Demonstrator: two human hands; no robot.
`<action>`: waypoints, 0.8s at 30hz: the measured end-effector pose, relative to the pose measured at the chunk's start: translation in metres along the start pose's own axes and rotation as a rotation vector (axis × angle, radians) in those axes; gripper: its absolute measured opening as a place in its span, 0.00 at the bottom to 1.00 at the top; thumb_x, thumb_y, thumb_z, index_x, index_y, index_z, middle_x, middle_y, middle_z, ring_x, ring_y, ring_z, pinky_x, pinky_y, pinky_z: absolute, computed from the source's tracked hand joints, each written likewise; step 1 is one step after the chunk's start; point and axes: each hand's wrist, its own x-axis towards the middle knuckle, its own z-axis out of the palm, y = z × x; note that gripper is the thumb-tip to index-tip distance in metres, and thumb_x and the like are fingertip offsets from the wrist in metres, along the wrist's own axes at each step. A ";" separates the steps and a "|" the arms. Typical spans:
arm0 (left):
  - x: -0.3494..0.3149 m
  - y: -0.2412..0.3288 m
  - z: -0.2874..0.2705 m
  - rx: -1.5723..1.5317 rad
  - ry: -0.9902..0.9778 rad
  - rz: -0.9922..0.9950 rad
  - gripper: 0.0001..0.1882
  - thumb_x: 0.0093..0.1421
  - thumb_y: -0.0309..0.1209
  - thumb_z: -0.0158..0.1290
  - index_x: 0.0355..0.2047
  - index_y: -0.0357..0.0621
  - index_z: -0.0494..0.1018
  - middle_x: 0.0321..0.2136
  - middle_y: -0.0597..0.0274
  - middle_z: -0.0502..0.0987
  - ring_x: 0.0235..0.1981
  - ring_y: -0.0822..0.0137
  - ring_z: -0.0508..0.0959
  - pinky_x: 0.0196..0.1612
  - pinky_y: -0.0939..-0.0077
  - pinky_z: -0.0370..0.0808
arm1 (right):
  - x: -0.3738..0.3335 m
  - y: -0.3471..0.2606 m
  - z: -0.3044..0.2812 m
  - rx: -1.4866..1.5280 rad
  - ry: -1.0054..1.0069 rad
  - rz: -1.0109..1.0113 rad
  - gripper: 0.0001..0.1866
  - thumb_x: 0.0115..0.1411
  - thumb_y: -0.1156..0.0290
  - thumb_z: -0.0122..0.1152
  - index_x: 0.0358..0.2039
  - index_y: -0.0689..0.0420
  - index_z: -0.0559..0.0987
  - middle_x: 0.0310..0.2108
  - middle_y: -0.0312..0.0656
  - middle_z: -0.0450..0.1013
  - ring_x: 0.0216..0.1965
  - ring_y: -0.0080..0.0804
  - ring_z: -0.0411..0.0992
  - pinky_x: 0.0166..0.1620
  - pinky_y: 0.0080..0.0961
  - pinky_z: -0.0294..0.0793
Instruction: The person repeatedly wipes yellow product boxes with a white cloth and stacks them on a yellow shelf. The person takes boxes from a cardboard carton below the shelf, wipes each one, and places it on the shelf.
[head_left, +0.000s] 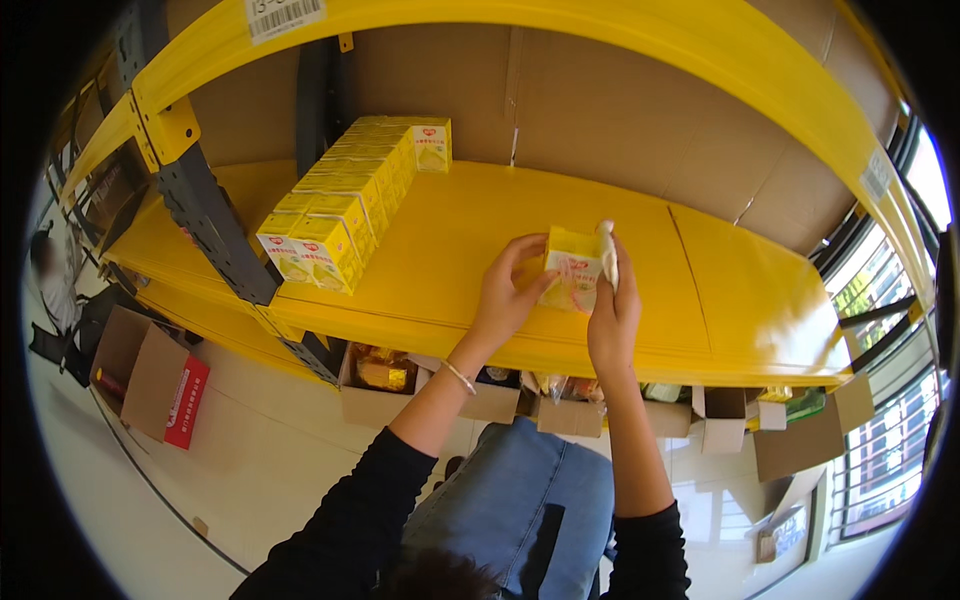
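Over the yellow shelf (480, 220), a small yellow-and-white carton (572, 268) is held up in front of me. My left hand (510, 292) grips it by its left side, thumb on the front and fingers curled behind. On the carton's right side, my right hand (614, 318) presses a crumpled white cloth or tissue (609, 258), its fingers closed round it. Further left on the shelf, several matching cartons (350, 190) stand packed in a long block running to the back, some bound with clear bands.
A dark metal post (215, 225) rises at the left, and a yellow beam (560, 22) arches overhead. Cardboard backs the shelf. Below it stand open boxes of packaged goods (380, 372). A red-and-brown carton (150, 380) sits on the floor at left; a person (60, 275) is beyond.
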 end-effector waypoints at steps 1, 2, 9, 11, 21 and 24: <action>0.000 -0.003 0.001 -0.094 0.001 -0.045 0.24 0.54 0.25 0.56 0.51 0.42 0.65 0.48 0.60 0.71 0.51 0.65 0.70 0.49 0.72 0.69 | 0.003 0.001 -0.001 -0.096 0.016 -0.112 0.28 0.52 0.87 0.38 0.55 0.62 0.64 0.48 0.53 0.67 0.47 0.49 0.66 0.51 0.35 0.65; -0.005 -0.003 -0.001 -0.179 -0.001 -0.093 0.24 0.54 0.25 0.56 0.52 0.42 0.65 0.48 0.60 0.70 0.51 0.66 0.69 0.49 0.72 0.69 | 0.005 -0.001 0.000 -0.117 0.024 -0.152 0.28 0.52 0.87 0.38 0.55 0.62 0.64 0.48 0.53 0.67 0.47 0.48 0.66 0.51 0.35 0.65; -0.012 -0.003 0.000 -0.211 -0.118 -0.132 0.26 0.58 0.26 0.52 0.57 0.38 0.60 0.53 0.59 0.66 0.53 0.68 0.67 0.50 0.75 0.71 | 0.025 -0.015 -0.007 -0.119 0.159 -0.075 0.24 0.54 0.86 0.40 0.53 0.59 0.67 0.46 0.49 0.71 0.46 0.44 0.69 0.45 0.31 0.69; -0.012 -0.001 0.000 -0.211 -0.123 -0.107 0.26 0.59 0.25 0.51 0.57 0.38 0.59 0.53 0.59 0.66 0.53 0.67 0.67 0.50 0.75 0.72 | 0.026 -0.001 -0.014 -0.241 0.123 -0.112 0.21 0.56 0.83 0.40 0.51 0.60 0.69 0.43 0.48 0.72 0.40 0.37 0.71 0.39 0.26 0.71; -0.014 0.004 0.000 -0.236 -0.138 -0.118 0.27 0.60 0.30 0.52 0.58 0.38 0.58 0.55 0.56 0.64 0.56 0.64 0.64 0.54 0.70 0.68 | 0.022 0.025 -0.055 0.307 0.491 0.193 0.18 0.60 0.76 0.45 0.52 0.58 0.68 0.43 0.38 0.69 0.42 0.25 0.68 0.38 0.23 0.69; -0.012 0.005 0.006 -0.203 -0.122 -0.093 0.25 0.59 0.23 0.50 0.56 0.38 0.60 0.52 0.57 0.66 0.53 0.67 0.67 0.48 0.75 0.73 | 0.023 -0.021 -0.031 -0.280 0.133 -0.246 0.21 0.53 0.75 0.53 0.50 0.56 0.70 0.47 0.40 0.69 0.47 0.34 0.68 0.48 0.32 0.68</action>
